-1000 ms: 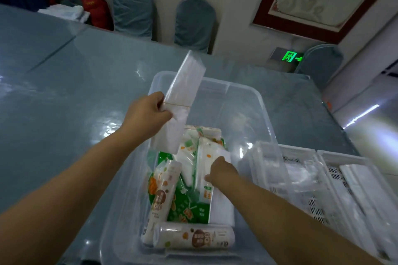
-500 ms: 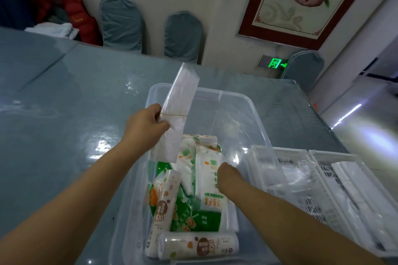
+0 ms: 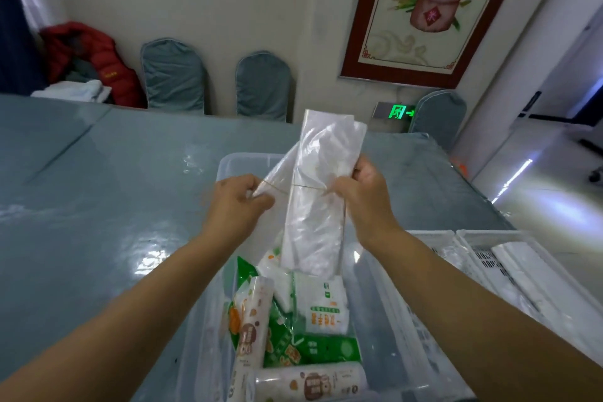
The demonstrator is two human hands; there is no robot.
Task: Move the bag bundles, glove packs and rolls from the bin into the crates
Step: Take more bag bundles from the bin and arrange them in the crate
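Observation:
Above the clear plastic bin (image 3: 228, 163), both hands hold bundles of clear plastic bags. My right hand (image 3: 362, 196) grips a long bag bundle (image 3: 318, 199) tied with a rubber band, held upright. My left hand (image 3: 233, 202) pinches a second, thinner bag bundle (image 3: 277, 173) that leans against the first. In the bin lie two printed rolls (image 3: 251, 320) (image 3: 310, 383), white glove packs (image 3: 326, 307) and green packs (image 3: 284, 352). Two white slatted crates (image 3: 434, 235) (image 3: 489, 235) stand right of the bin, with clear bags inside.
The bin and crates rest on a large grey-blue glossy table (image 3: 98, 206). Covered chairs (image 3: 173, 75) line the far wall, with a red jacket (image 3: 94, 55) and folded white cloth (image 3: 75, 90) at the far left. The floor drops off to the right.
My right hand rose out of the bin with a bag bundle and met my left hand above the bin. The camera tilted upward.

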